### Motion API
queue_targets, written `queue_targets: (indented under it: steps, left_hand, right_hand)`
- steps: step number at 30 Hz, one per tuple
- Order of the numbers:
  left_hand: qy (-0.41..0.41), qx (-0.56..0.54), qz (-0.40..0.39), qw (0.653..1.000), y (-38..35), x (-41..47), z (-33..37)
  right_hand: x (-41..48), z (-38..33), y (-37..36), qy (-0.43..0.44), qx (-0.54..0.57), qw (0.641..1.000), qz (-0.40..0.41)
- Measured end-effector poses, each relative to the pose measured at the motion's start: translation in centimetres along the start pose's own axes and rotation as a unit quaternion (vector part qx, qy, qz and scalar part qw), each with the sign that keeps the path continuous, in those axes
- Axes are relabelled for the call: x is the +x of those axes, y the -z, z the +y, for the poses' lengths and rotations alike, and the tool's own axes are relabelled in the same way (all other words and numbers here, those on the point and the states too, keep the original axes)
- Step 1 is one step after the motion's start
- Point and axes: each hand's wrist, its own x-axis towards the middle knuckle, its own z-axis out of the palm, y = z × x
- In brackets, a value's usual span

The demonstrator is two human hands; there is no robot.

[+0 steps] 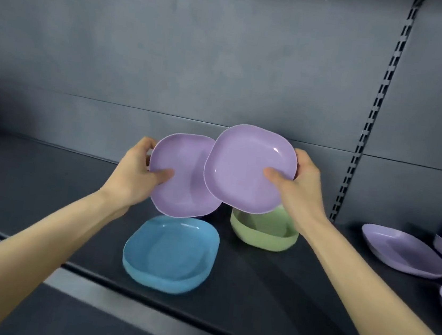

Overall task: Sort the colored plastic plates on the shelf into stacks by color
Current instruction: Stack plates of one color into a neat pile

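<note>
I have both hands up over the middle of the shelf (254,296), each holding one plate in the air. The left hand (135,173) pinches the left purple plate (184,188) at its left rim, thumb in the hollow and fingers (145,141) curled behind. The right hand (299,188) grips the right purple plate (247,168) the same way at its right rim. The right plate overlaps the left one in front, which I read as lining the pair up to nest into one purple stack.

Both plates are tipped with their hollows toward me and their undersides toward the back panel (228,57). They are rounded squares, so I see no real long axis.

Below, the blue stack (170,255) sits at the front edge and the green stack (262,231) further back. Loose purple plates (401,250) lie toward the shelf's right end.
</note>
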Motion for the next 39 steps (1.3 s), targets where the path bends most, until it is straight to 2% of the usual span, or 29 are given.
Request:
queue_targets:
  steps: [6, 15, 21, 26, 28, 32, 34, 37, 39]
  left_hand:
    - [0.000, 0.046, -0.047, 0.998, 0.0, 6.0, -4.5]
    - [-0.015, 0.114, -0.186, 0.976, -0.2, 11.1, -9.8]
    - [-0.018, 0.167, -0.268, 0.949, -0.5, 13.0, -11.9]
    - [-0.101, 0.281, -0.321, 0.899, -1.0, 13.2, -13.6]
    - [-0.088, 0.254, -0.341, 0.901, -0.7, 13.3, -13.6]
    - [-0.035, 0.037, -0.350, 0.935, 0.0, 14.1, -12.1]
    - [-0.010, -0.029, -0.333, 0.942, -0.3, 14.3, -11.7]
    - [-0.088, 0.008, -0.285, 0.954, -0.6, 14.4, -11.9]
    - [-0.135, 0.072, -0.266, 0.952, -0.5, 14.3, -12.1]
  right_hand:
    - [4.3, 3.6, -3.9, -0.009, -0.046, 0.999, -0.028]
    - [7.1, 6.4, -6.0, -0.048, -0.152, 0.986, -0.038]
    - [7.4, 6.2, -7.1, -0.083, -0.208, 0.973, -0.052]
    - [7.4, 5.6, -8.3, -0.102, -0.246, 0.963, -0.047]
    - [7.2, 5.7, -8.6, -0.108, -0.249, 0.962, -0.040]
    - [6.6, 5.6, -9.8, -0.132, -0.216, 0.967, -0.042]
    - [6.4, 5.4, -10.9, -0.137, -0.200, 0.968, -0.060]
    - [6.3, 5.5, -12.5, -0.128, -0.224, 0.961, -0.104]
    - [6.1, 5.7, -13.2, -0.108, -0.297, 0.939, -0.136]
